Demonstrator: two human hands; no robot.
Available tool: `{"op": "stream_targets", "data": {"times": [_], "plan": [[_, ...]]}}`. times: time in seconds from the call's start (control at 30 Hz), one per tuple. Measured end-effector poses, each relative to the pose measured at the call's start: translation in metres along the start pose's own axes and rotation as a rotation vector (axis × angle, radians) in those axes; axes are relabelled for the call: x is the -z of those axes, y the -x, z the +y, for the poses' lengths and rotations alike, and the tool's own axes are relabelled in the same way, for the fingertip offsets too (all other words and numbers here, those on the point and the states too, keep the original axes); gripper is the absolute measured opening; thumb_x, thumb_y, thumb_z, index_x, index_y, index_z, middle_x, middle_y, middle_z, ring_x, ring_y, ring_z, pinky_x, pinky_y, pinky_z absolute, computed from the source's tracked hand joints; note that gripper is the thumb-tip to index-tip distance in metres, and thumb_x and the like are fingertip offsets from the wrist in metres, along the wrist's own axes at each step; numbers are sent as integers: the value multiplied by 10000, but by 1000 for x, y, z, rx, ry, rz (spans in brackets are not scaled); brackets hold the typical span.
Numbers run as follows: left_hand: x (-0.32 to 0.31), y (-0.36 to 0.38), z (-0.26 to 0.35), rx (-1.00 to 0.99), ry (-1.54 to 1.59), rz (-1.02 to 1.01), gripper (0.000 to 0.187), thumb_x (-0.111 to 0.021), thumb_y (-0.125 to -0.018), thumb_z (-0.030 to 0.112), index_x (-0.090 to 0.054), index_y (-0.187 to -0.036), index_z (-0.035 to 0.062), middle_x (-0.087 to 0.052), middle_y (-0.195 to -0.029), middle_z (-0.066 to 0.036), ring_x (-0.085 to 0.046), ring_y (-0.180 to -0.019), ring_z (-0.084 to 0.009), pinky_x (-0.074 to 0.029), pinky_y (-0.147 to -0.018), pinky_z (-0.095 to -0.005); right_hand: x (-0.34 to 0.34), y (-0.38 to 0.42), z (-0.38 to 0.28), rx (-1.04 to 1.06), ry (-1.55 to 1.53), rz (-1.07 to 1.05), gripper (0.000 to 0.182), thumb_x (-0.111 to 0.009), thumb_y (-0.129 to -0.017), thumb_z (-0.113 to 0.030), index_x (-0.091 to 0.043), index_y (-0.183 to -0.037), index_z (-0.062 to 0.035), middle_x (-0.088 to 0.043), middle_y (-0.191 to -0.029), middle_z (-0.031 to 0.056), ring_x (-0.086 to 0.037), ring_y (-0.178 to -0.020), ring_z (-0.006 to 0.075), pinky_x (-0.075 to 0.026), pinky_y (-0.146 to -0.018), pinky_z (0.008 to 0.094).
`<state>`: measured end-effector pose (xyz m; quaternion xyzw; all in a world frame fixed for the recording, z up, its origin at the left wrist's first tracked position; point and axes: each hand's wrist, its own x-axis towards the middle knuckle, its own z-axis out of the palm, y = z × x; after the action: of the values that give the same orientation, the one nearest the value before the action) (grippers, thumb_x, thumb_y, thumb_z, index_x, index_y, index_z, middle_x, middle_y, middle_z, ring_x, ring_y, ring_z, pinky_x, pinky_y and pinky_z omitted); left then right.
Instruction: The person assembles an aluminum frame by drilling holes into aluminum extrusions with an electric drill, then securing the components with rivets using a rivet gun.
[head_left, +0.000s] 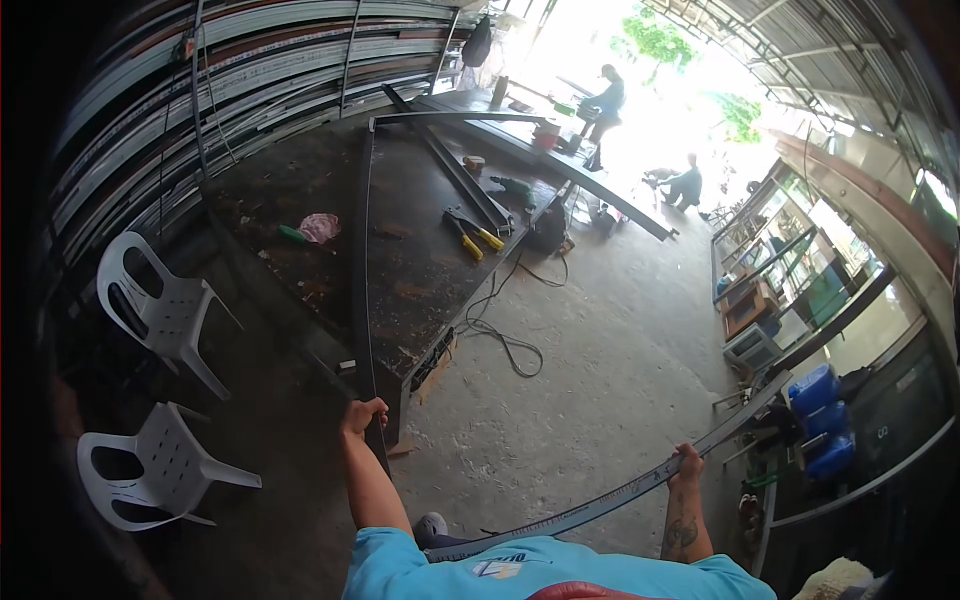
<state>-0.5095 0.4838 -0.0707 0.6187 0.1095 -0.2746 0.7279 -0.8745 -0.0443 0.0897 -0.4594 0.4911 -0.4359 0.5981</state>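
My left hand [366, 416] is closed around a long dark metal bar [362, 270], which runs up along the dark worktable [300, 170]. Farther right, my right hand [688, 464] grips a long strip with printed lettering [590, 508] that passes in front of my body and reaches up to the right. On the table are pliers with yellow handles [470, 238], a green power drill [512, 186], a pink cloth [320, 228] and a pair of metal profiles [470, 185].
Two white plastic chairs [180, 310] stand at the left. A black cable [520, 350] lies on the concrete floor. Blue containers [822, 420] and glazed frames are at the right. Two people [604, 102] are in the bright background.
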Motion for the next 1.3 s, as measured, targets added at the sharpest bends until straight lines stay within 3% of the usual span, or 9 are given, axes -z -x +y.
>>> {"op": "stream_targets", "data": {"times": [0.27,0.43,0.87,0.93,1.03,1.3], "plan": [[17,25,2,-17,42,26,127,-648,-717,136,-618,-698,14,-587,-624,-76,-607,-548,-176,-505,-501,-335,-9,1,-1,-10,18,-102,106,-640,-677,-107,-558,-672,-41,-533,-590,64,-519,-490,192,-448,-506,301],[18,57,21,-131,33,69,116,-648,-695,140,-628,-676,27,-592,-598,-67,-593,-521,-159,-492,-514,-315,-12,4,1,1,-26,-187,122,-635,-697,-122,-547,-672,-42,-532,-588,62,-525,-491,188,-459,-508,301],[18,144,24,-204,-25,265,146,-683,-666,128,-653,-632,-11,-619,-573,-95,-598,-492,-171,-490,-499,-307,7,-37,35,-182,-169,-291,127,-643,-716,-117,-531,-700,-58,-529,-617,42,-539,-541,165,-480,-530,288],[18,164,23,-221,-22,277,148,-688,-665,130,-653,-637,-11,-621,-577,-97,-599,-495,-172,-492,-502,-308,12,-51,42,-270,-178,-377,120,-653,-742,-102,-543,-790,-111,-537,-680,-3,-565,-599,146,-487,-555,285],[13,188,24,-222,-34,300,147,-692,-667,133,-653,-649,-8,-622,-585,-99,-600,-502,-172,-495,-508,-309,11,-49,46,-240,-238,-360,127,-647,-725,-119,-536,-714,-59,-530,-625,39,-544,-542,165,-486,-526,287],[-3,253,38,-265,-57,373,145,-680,-686,135,-636,-676,-3,-611,-614,-84,-608,-531,-170,-501,-517,-302,13,-61,69,-310,-272,-385,101,-627,-752,-95,-537,-745,-51,-543,-656,57,-554,-550,180,-488,-521,311]]}}
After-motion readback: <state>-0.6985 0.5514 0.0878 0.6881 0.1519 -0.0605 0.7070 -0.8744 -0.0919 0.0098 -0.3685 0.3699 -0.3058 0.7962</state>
